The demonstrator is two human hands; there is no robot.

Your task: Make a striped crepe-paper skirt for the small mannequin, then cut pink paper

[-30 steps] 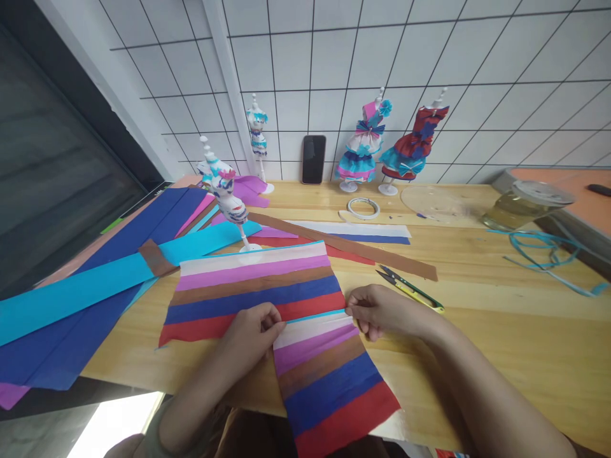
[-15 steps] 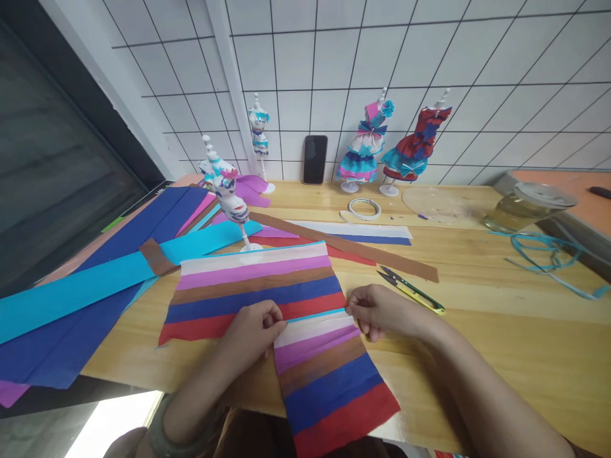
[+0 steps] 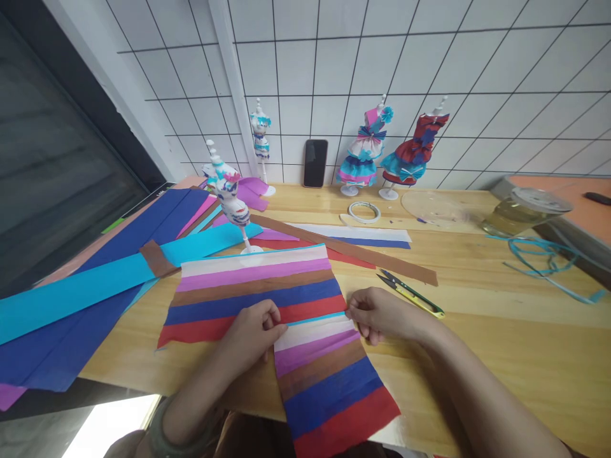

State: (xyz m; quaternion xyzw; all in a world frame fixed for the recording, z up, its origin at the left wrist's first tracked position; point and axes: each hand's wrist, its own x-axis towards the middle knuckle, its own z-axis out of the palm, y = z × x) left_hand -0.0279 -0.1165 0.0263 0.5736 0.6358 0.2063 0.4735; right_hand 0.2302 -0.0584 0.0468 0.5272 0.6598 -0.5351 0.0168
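Observation:
Between my two hands lies a smaller striped crepe-paper piece (image 3: 329, 375) in light blue, white, purple, brown, dark blue and red, hanging past the table's front edge. My left hand (image 3: 255, 327) pinches its upper left corner, thumb against fingers. At the upper right corner, my right hand (image 3: 370, 315) holds it the same way. Behind it a wider striped crepe-paper piece (image 3: 248, 277) lies flat, its red band meeting the smaller piece's light blue edge. Yellow-and-black thread snips (image 3: 413, 294) rest just beyond my right hand.
Small dress-form mannequins (image 3: 229, 191) stand at the left and along the tiled wall, two wearing paper dresses (image 3: 365, 149). Blue paper strips (image 3: 81, 273) cover the left side. A phone (image 3: 316, 163), a tape roll (image 3: 364, 212), a lidded container (image 3: 525, 210) and blue ribbon (image 3: 544, 254) sit around the back.
My hands keep their pinch on the striped piece with hardly any movement. The whole view has shifted very slightly.

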